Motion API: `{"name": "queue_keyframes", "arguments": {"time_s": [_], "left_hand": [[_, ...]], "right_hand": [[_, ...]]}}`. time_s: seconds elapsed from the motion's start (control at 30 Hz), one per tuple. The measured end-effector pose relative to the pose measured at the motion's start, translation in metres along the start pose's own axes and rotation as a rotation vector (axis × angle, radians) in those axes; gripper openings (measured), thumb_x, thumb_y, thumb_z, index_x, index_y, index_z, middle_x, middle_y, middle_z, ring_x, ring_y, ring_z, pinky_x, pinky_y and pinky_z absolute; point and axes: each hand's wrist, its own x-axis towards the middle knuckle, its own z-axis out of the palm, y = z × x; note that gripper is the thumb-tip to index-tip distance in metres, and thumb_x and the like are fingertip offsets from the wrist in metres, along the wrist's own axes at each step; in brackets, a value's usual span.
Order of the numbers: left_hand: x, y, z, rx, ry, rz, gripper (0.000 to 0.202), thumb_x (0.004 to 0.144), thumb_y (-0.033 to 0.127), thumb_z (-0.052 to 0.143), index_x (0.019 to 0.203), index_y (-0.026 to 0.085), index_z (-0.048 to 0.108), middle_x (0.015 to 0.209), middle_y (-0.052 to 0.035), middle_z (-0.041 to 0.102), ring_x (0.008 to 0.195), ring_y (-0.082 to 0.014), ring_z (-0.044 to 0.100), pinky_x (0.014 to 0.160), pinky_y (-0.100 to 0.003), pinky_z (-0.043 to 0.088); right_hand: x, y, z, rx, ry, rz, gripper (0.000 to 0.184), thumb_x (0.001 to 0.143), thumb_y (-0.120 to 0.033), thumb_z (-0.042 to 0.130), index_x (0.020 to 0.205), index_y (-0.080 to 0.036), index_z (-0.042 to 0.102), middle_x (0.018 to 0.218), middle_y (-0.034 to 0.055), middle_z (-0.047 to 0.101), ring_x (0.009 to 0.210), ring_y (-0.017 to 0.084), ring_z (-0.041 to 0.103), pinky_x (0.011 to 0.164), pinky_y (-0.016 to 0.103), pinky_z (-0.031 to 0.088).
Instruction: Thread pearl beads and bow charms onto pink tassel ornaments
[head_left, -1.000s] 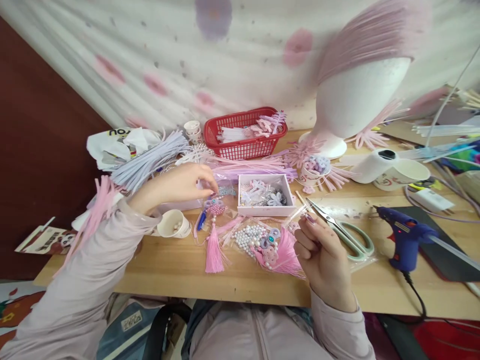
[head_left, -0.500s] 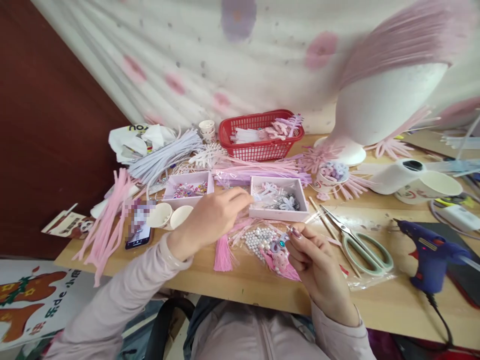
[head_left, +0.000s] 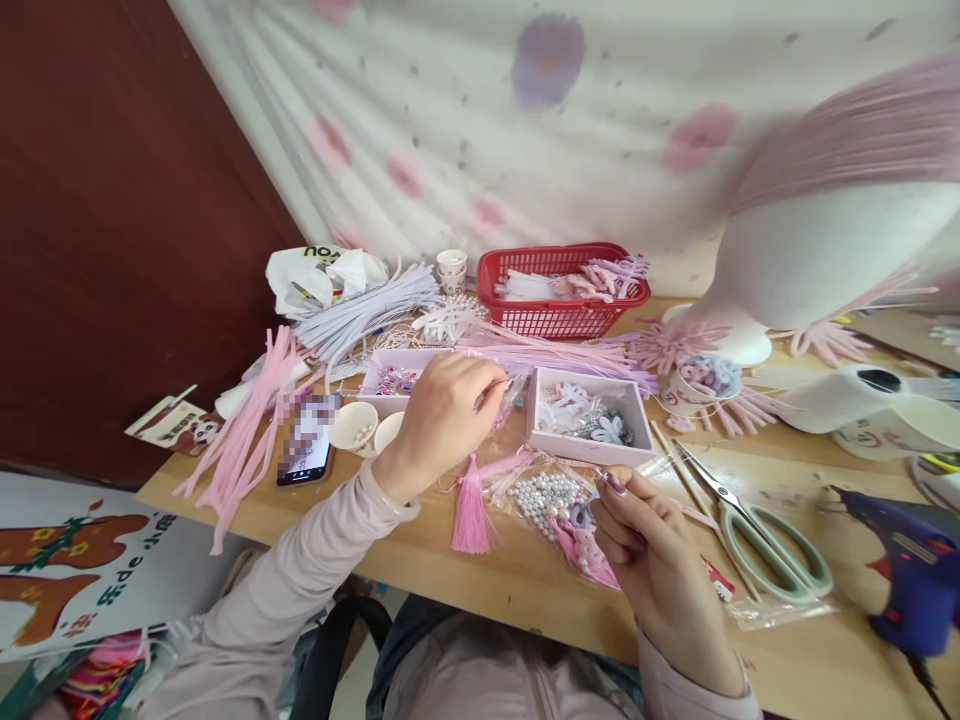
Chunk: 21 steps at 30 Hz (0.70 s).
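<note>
My left hand [head_left: 442,415] hovers over the wooden table [head_left: 360,520], fingers pinched on a small clear plastic bag [head_left: 511,392] beside a pink box of white and grey flower pieces [head_left: 585,415]. My right hand [head_left: 649,560] is closed near the front edge, pinching a small pink and lilac ornament [head_left: 581,520] that hangs over a bag of pearl beads [head_left: 544,497]. A pink tassel [head_left: 471,510] lies between the two hands.
A second pink box of coloured beads [head_left: 394,378], two paper cups [head_left: 367,428] and a phone [head_left: 306,450] lie left. Green-handled scissors [head_left: 765,545] and a blue glue gun [head_left: 911,575] lie right. Behind are a red basket [head_left: 562,290], pipe cleaners [head_left: 360,315] and a white foam head [head_left: 817,265].
My left hand moved right from the tassel toward the flower box, then drew back slightly with a small clear bag. The view swung left. My right hand stayed closed on the ornament.
</note>
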Motion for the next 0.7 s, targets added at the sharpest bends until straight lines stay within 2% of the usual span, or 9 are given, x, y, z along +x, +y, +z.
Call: {"name": "queue_keyframes", "arguments": {"time_s": [0.1, 0.27, 0.37, 0.43, 0.47, 0.5, 0.57, 0.63, 0.7], "left_hand": [[0.000, -0.002, 0.003, -0.041, -0.132, -0.142, 0.013, 0.092, 0.011, 0.057, 0.084, 0.019, 0.064, 0.078, -0.0004, 0.075, 0.077, -0.0187, 0.070, 0.085, -0.038, 0.049], [-0.003, -0.010, 0.004, 0.004, -0.245, -0.260, 0.019, 0.097, 0.012, 0.043, 0.105, 0.015, 0.060, 0.076, -0.0042, 0.076, 0.068, -0.0194, 0.070, 0.074, -0.036, 0.051], [-0.005, -0.014, 0.000, 0.049, -0.314, -0.285, 0.024, 0.098, 0.013, 0.040, 0.101, 0.013, 0.064, 0.077, -0.0087, 0.075, 0.080, -0.0247, 0.071, 0.084, -0.045, 0.050], [-0.004, -0.018, -0.004, 0.038, -0.416, -0.235, 0.022, 0.098, 0.021, 0.048, 0.095, 0.014, 0.069, 0.083, -0.0103, 0.076, 0.094, -0.0306, 0.070, 0.091, -0.052, 0.048], [-0.003, -0.021, -0.006, 0.009, -0.496, -0.179, 0.019, 0.096, 0.025, 0.055, 0.096, 0.015, 0.071, 0.088, -0.0104, 0.077, 0.100, -0.0321, 0.069, 0.094, -0.053, 0.048], [-0.002, -0.025, -0.008, -0.031, -0.585, -0.110, 0.017, 0.092, 0.027, 0.062, 0.100, 0.017, 0.073, 0.096, -0.0096, 0.078, 0.105, -0.0315, 0.068, 0.096, -0.050, 0.048], [0.002, -0.036, -0.009, -0.114, -0.745, 0.037, 0.025, 0.083, 0.020, 0.073, 0.108, 0.020, 0.074, 0.112, -0.0069, 0.077, 0.108, -0.0262, 0.069, 0.096, -0.039, 0.050], [0.006, -0.048, -0.005, -0.151, -0.808, 0.127, 0.032, 0.076, 0.011, 0.075, 0.107, 0.020, 0.075, 0.119, -0.0055, 0.076, 0.110, -0.0227, 0.069, 0.095, -0.030, 0.051], [0.008, -0.059, 0.002, -0.157, -0.819, 0.189, 0.028, 0.074, 0.008, 0.075, 0.099, 0.020, 0.076, 0.116, -0.0056, 0.077, 0.110, -0.0233, 0.069, 0.094, -0.029, 0.051]], "right_hand": [[0.000, 0.001, 0.001, -0.014, 0.011, 0.007, 0.032, 0.071, -0.032, 0.090, 0.064, -0.020, 0.061, 0.056, -0.0106, 0.017, 0.050, 0.007, 0.008, 0.040, 0.019, 0.009], [0.001, 0.001, 0.000, -0.025, 0.030, 0.023, 0.036, 0.069, -0.034, 0.091, 0.064, -0.020, 0.058, 0.056, -0.0112, 0.016, 0.050, 0.006, 0.007, 0.040, 0.018, 0.009], [0.002, 0.001, -0.001, -0.024, 0.035, 0.033, 0.038, 0.069, -0.034, 0.091, 0.062, -0.019, 0.056, 0.056, -0.0112, 0.016, 0.050, 0.006, 0.007, 0.040, 0.018, 0.008], [0.003, 0.001, -0.003, -0.023, 0.031, 0.041, 0.037, 0.069, -0.034, 0.091, 0.063, -0.019, 0.057, 0.056, -0.0114, 0.016, 0.050, 0.006, 0.006, 0.040, 0.017, 0.009], [0.003, 0.001, -0.003, -0.023, 0.025, 0.042, 0.036, 0.070, -0.034, 0.091, 0.064, -0.019, 0.059, 0.056, -0.0115, 0.016, 0.050, 0.006, 0.006, 0.040, 0.017, 0.009], [0.003, 0.000, -0.004, -0.024, 0.019, 0.041, 0.035, 0.070, -0.034, 0.090, 0.065, -0.019, 0.060, 0.055, -0.0115, 0.016, 0.050, 0.006, 0.006, 0.040, 0.017, 0.009], [0.004, 0.000, -0.005, -0.025, 0.006, 0.037, 0.032, 0.072, -0.034, 0.089, 0.067, -0.019, 0.061, 0.055, -0.0114, 0.017, 0.050, 0.006, 0.006, 0.040, 0.017, 0.010], [0.005, 0.000, -0.004, -0.018, -0.003, 0.035, 0.030, 0.073, -0.033, 0.088, 0.068, -0.019, 0.062, 0.055, -0.0113, 0.017, 0.050, 0.006, 0.007, 0.040, 0.017, 0.010], [0.005, 0.001, -0.003, -0.006, -0.011, 0.037, 0.029, 0.073, -0.033, 0.088, 0.070, -0.020, 0.063, 0.055, -0.0114, 0.018, 0.050, 0.006, 0.007, 0.040, 0.017, 0.010]]}}
